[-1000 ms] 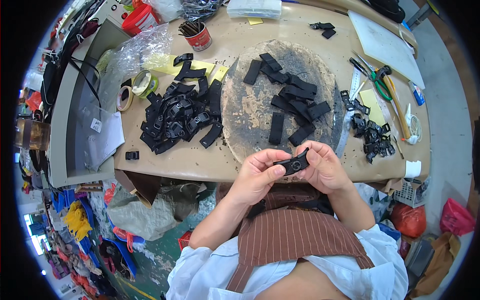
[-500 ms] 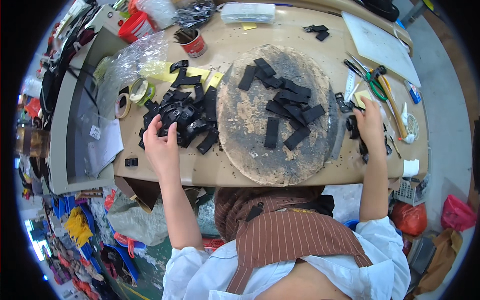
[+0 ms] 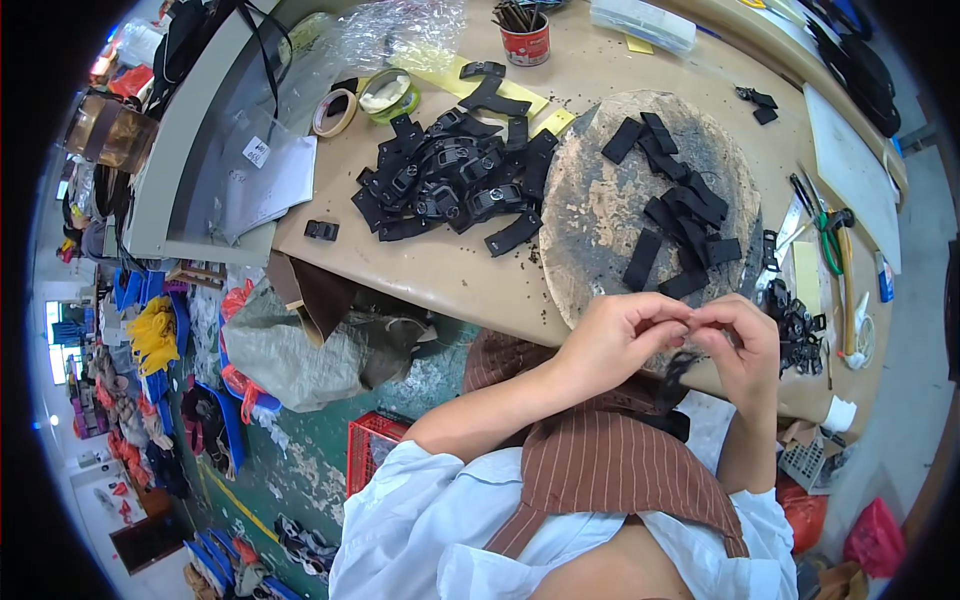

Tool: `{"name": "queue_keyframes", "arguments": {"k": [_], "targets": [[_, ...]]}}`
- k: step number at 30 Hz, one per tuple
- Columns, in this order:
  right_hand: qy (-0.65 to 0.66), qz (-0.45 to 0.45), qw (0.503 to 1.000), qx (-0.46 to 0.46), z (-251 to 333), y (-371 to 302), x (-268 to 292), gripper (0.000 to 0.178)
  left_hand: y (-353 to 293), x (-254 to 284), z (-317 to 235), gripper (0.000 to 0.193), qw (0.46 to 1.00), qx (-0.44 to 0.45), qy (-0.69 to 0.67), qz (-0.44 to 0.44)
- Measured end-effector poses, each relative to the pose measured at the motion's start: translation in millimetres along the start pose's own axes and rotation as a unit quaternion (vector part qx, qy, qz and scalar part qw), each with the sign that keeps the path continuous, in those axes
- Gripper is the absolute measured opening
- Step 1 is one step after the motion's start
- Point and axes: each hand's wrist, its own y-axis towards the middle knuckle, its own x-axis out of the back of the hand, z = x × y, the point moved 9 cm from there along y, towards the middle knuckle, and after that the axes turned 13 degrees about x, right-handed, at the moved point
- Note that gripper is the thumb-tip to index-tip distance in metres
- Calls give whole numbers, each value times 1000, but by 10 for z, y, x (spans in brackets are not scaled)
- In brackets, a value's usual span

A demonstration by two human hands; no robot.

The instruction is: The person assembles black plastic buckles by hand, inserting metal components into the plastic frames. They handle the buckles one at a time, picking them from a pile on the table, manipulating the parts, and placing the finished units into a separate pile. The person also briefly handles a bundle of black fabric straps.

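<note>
My left hand (image 3: 612,345) and my right hand (image 3: 745,352) meet over the near edge of a worn round board (image 3: 592,195). Both are closed in a pinch, fingertips nearly touching. Beneath the fingers hangs a small black strap piece (image 3: 680,368), smeared by motion; its details are unclear and the fingers partly hide it. Short black webbing straps (image 3: 690,215) lie loosely overlapped on the board. To its left is a heap of black buckles with straps (image 3: 440,185). More black buckles (image 3: 797,325) sit just beyond my right hand.
One loose buckle (image 3: 321,230) lies near the table's left front edge. Tape roll (image 3: 334,112), green-rimmed tub (image 3: 390,97) and red can (image 3: 525,42) stand farther back. At right are green-handled scissors (image 3: 830,243), a hammer (image 3: 846,290) and a white board (image 3: 850,175).
My hands came from opposite sides, the left from the heap and the right from the buckles at right, and joined at the board's near edge. The view has swung left.
</note>
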Motion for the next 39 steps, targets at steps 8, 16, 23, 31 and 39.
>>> {"name": "queue_keyframes", "arguments": {"k": [8,16,23,31,39], "targets": [[-49,-14,999,7,-218,-138,-239,16,-114,297,256,18,989,-11,89,-118],[38,-112,989,-92,-485,-537,72,10,-511,674,451,16,992,111,45,-32],[19,-118,990,-71,-448,-569,81,10,-585,307,689,31,886,6,463,13],[246,86,925,-278,-485,-1893,189,21,-334,-253,468,32,883,5,459,98],[33,15,795,-606,-1180,-4273,-192,19,4,-338,323,21,959,-30,282,-4]]}}
